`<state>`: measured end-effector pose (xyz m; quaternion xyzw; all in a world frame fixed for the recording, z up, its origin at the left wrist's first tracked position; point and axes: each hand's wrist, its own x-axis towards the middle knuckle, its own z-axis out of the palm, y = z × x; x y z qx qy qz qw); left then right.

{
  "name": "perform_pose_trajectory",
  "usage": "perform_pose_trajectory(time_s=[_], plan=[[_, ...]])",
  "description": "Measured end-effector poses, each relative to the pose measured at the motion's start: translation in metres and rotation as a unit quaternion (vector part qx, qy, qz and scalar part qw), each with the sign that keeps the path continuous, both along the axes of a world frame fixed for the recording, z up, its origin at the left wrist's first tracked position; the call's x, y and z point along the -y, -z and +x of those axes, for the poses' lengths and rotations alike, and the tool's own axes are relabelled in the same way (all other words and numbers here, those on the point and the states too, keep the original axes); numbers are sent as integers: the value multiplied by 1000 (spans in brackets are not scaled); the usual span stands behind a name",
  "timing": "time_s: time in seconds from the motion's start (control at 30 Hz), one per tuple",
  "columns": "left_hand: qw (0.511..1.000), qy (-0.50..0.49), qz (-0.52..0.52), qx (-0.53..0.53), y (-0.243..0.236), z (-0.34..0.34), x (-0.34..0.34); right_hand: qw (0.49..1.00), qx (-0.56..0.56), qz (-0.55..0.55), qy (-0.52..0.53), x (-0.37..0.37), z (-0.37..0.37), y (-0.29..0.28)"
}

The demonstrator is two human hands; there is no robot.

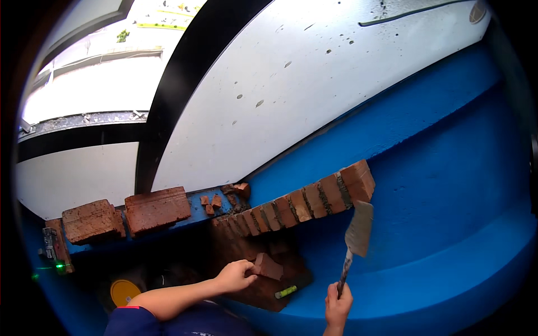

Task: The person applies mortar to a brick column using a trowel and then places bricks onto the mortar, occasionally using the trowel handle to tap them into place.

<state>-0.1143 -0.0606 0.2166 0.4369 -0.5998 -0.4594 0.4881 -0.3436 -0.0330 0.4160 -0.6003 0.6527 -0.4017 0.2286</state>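
My left hand, its fingers closed, grips the edge of a reddish brick piece low in the middle of the view. In my right hand is the handle of a trowel, its blade pointing up and smeared with grey. The blade's tip appears close to the end brick of a row of bricks joined with grey mortar. This row runs slantwise along the blue wall. Beneath the left hand lies a small yellow-green tube-like object on a brown surface.
On the blue ledge at left sit large bricks and small brick chunks. A device with a green light stands at the far left. Below is a round yellow object. White panels and a window rise behind; a blue wall curves at right.
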Motion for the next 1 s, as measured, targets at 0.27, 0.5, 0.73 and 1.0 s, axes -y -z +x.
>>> perform_pose_trajectory(time_s=[0.27,0.5,0.73,1.0], plan=[[1000,-11,20,-1,8,37,4,996,-35,76,-25,63,19,-49],[998,12,58,6,5,46,11,986,24,160,-46,74,7,-70],[998,19,58,8,5,54,18,974,75,212,-31,74,14,-79],[997,12,70,1,12,57,15,972,77,219,-29,73,16,-82]])
